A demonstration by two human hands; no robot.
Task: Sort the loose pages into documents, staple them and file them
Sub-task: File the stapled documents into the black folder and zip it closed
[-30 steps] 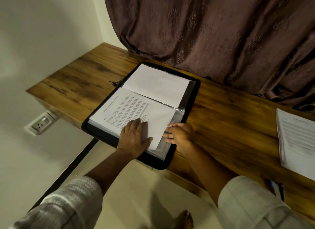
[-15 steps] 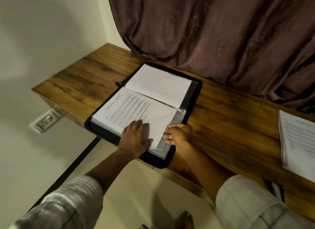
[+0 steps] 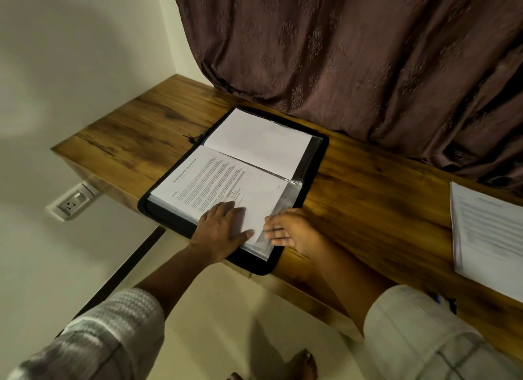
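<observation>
Fingers (image 3: 225,211) of the left hand (image 3: 219,232) lie straight, pressing flat on the printed page (image 3: 215,178) in the open folder (image 3: 169,222) on the desk (image 3: 382,204). The right hand (image 3: 294,228) rests, fingers extended, on the clear sleeve (image 3: 287,199) beside it. More pages (image 3: 486,232) lie well to the right.

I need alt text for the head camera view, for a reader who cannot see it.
A person's left hand lies flat on a printed page in an open black folder on a wooden desk, while the right hand touches the clear sleeve at the page's edge. Another stack of pages lies at the desk's right.
</observation>
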